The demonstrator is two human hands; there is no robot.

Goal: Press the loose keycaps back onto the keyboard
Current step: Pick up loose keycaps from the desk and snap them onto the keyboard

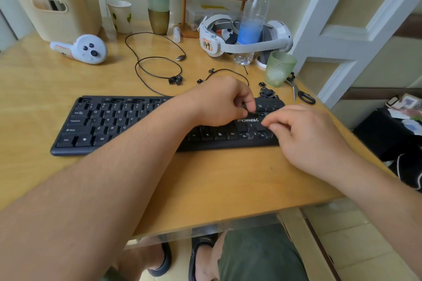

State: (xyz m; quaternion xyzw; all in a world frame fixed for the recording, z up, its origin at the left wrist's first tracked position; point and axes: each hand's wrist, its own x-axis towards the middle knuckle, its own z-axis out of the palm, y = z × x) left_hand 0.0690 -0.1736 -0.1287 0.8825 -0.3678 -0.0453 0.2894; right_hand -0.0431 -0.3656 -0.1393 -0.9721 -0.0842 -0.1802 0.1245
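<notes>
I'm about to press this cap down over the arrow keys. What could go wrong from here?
1. The left hand pinches the keycap over blurred sockets; misaligned, it may seat crooked.
2. Loose keycaps lie behind the keyboard near the desk edge; a nudge could drop them.
3. The green cup stands close by and could tip.

1 keyboard [114, 125], 2 hands [223, 102], 1 water bottle [253, 16], 1 green cup [279, 67], 1 scissors [301, 93], 1 headset [242, 39], 1 controller [84, 49]; loose keycaps [175, 80] too small to count.
</notes>
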